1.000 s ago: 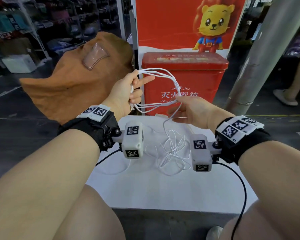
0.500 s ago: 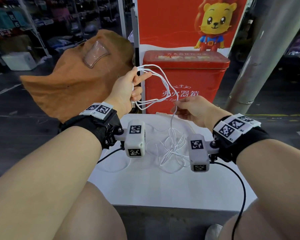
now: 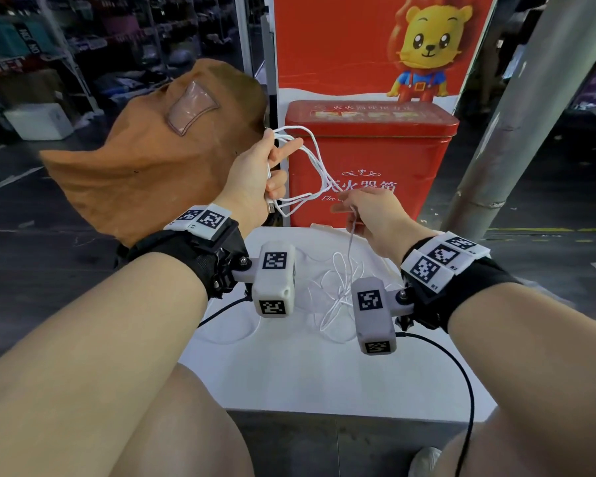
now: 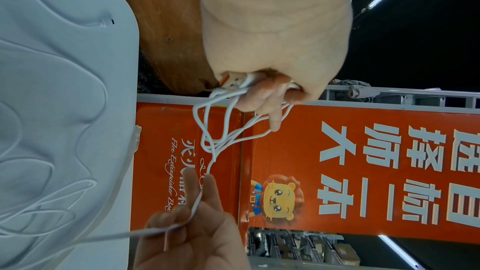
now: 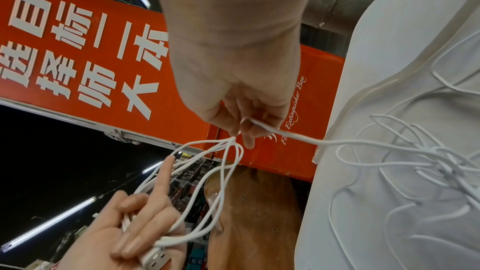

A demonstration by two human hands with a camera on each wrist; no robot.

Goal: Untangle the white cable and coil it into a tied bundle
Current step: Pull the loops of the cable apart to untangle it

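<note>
White cable [image 3: 315,166] is maybe halfway coiled by the look of it; going left to right: brown cloth bag [image 3: 145,160] slumped off to the left, then the left hand [image 3: 255,173] held up in front of it, lower fingers curled round a handful of loops with the USB plug [image 4: 231,82] poking out the bottom of the fist, index finger sticking straight out; several loops hang from that hand, all gathered to a point where the right hand [image 3: 369,215] pinches the strand between thumb and fingertips; from that pinch the cable drops straight down to the white table [image 3: 324,380], where the rest lies in a loose messy pile [image 3: 341,290] between the two wrist cameras; red fire extinguisher box [image 3: 372,160] sits right behind all this, grey pillar [image 3: 516,132] off to the right.

So my read: a few turns are done and held, but a fair bit of slack on the table looks crossed over itself; I'd guess it needs feeding through and shaking loose as more loops get added; nothing's tied yet; the far end of the cable I can't pick out in the pile.
</note>
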